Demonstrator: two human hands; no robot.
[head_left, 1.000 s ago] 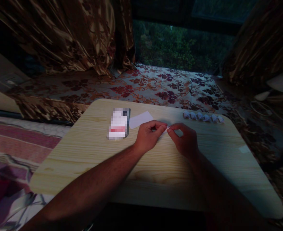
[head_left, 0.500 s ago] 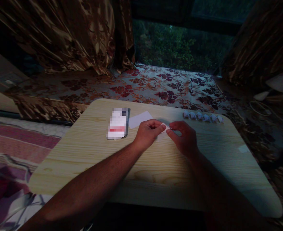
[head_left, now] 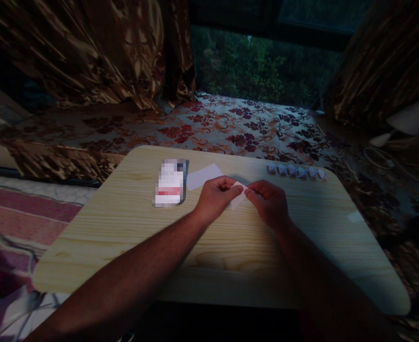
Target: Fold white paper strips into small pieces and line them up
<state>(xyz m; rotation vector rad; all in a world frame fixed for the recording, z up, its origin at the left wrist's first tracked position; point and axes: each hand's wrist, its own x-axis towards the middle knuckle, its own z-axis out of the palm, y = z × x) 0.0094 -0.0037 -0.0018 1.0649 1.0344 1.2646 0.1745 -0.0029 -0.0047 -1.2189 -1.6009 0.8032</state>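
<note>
My left hand (head_left: pixel 214 197) and my right hand (head_left: pixel 271 203) meet over the middle of a light wooden table (head_left: pixel 124 223). Both pinch a small white slip of paper (head_left: pixel 238 195) between fingertips, just above the tabletop. A flat white paper rectangle (head_left: pixel 204 176) lies right behind my left hand. Left of it lies a phone-sized flat object (head_left: pixel 169 189), its face blurred out. A row of several small folded paper pieces (head_left: pixel 296 171) sits at the table's far right.
A floral red and cream cloth (head_left: pixel 231 126) covers the surface behind the table. Brown patterned curtains (head_left: pixel 88 52) hang at left and right of a dark window with foliage. A small pale scrap (head_left: pixel 355 217) lies near the table's right edge. Striped bedding (head_left: pixel 24 213) is at left.
The paper slip shows more between my fingers and now hangs lower, with both hands a little closer together. The view has shifted slightly.
</note>
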